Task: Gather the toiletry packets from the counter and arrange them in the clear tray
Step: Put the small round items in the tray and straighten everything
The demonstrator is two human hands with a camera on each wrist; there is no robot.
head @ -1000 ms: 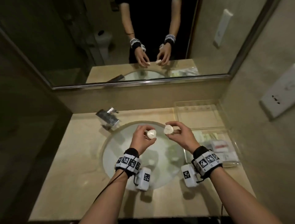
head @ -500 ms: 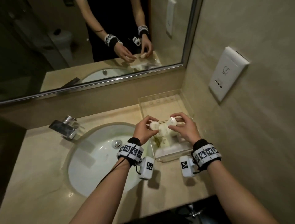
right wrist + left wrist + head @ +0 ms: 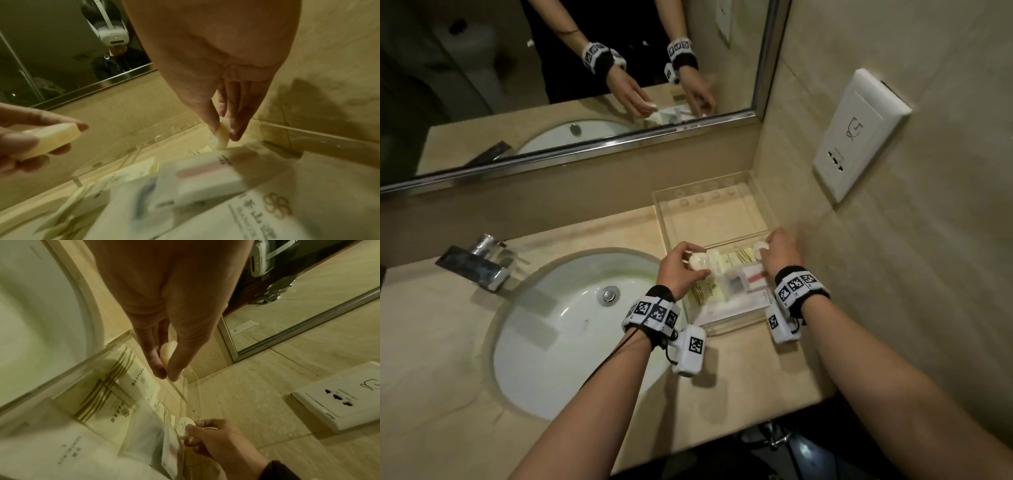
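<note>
Head view: both hands hover over the clear tray [image 3: 717, 219] on the table [image 3: 448, 342]. The left hand [image 3: 681, 270] pinches a round soap [image 3: 698, 262]; the right hand [image 3: 784, 250] pinches another disc [image 3: 760, 247] above the packets [image 3: 726, 291].

Left wrist: thumb and finger clamp the soap [image 3: 168, 352] edgewise.

Right wrist: fingertips [image 3: 236, 134] pinch the disc [image 3: 220, 138] just above a boxed packet [image 3: 205, 175].

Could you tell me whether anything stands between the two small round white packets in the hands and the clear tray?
Nothing visible does. The left hand pinches one small round white packet and the right hand another, both directly above the open clear plastic tray.
</note>
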